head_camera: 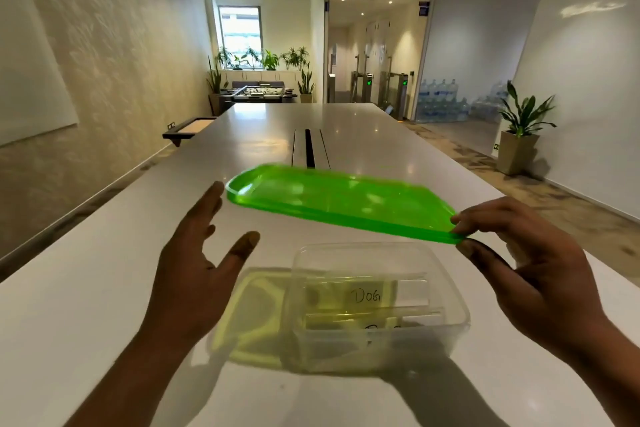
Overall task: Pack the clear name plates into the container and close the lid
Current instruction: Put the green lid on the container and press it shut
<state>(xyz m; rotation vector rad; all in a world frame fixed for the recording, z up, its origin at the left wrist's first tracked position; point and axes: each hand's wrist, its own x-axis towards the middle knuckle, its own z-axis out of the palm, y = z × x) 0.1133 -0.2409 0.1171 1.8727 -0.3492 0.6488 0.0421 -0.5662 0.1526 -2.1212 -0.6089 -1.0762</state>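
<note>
In the head view, a clear rectangular plastic container [377, 308] sits on the near part of a long white glossy table [104, 288], its top uncovered. Inside it lie clear name plates [374, 302]; the upper one carries a white slip with the handwritten word "DOG", and a second slip shows partly nearer the front wall, its writing too cut off to read. How many plates are stacked there cannot be told. Above and just beyond the container, a translucent bright green rectangular lid [339, 201] is held in the air, tilted so its left end is higher and farther away. The right hand [519, 260] pinches the lid's near right corner, thumb underneath and fingertips on the upper edge. The left hand [197, 263] is spread wide with fingers apart, gripping nothing, palm turned toward the lid's left end and just short of touching it. A greenish shadow of the lid falls on the table to the left of the container and across its inside. Far down the table runs a dark cable slot [309, 149], and a potted green plant [519, 128] stands on the floor to the right.
</note>
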